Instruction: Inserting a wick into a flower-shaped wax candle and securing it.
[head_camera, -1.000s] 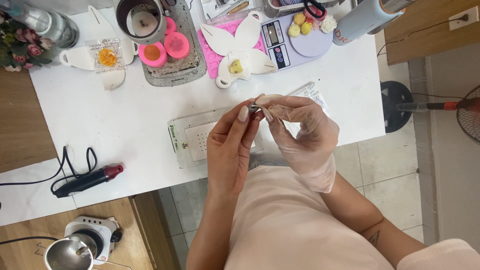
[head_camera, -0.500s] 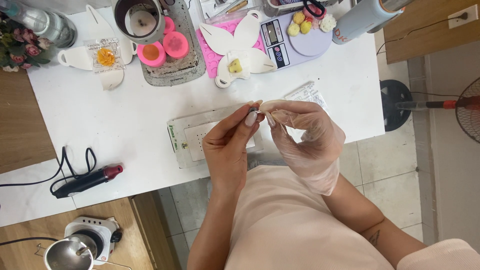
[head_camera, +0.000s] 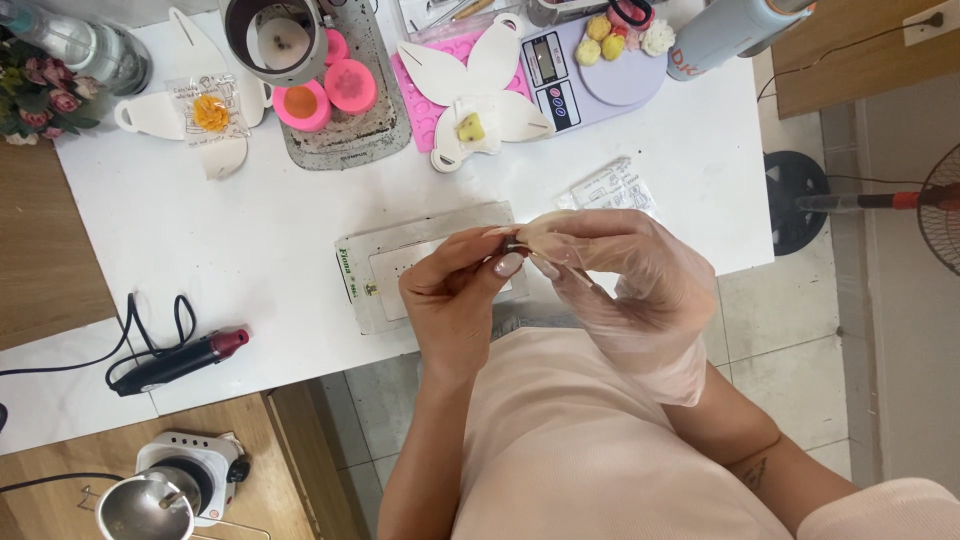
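Since a second ago the small dark piece (head_camera: 513, 243) has hardly moved: the bare left hand (head_camera: 455, 300) and gloved right hand (head_camera: 630, 275) still pinch it together, above the table (head_camera: 250, 250), near the flat tray (head_camera: 380, 265) at nine o'clock, so the fiddling goes on.

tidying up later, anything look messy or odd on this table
The grey tray under the pink cups is speckled with residue. The glue gun lies near the table's front edge, its cord looped. Nothing spilled.
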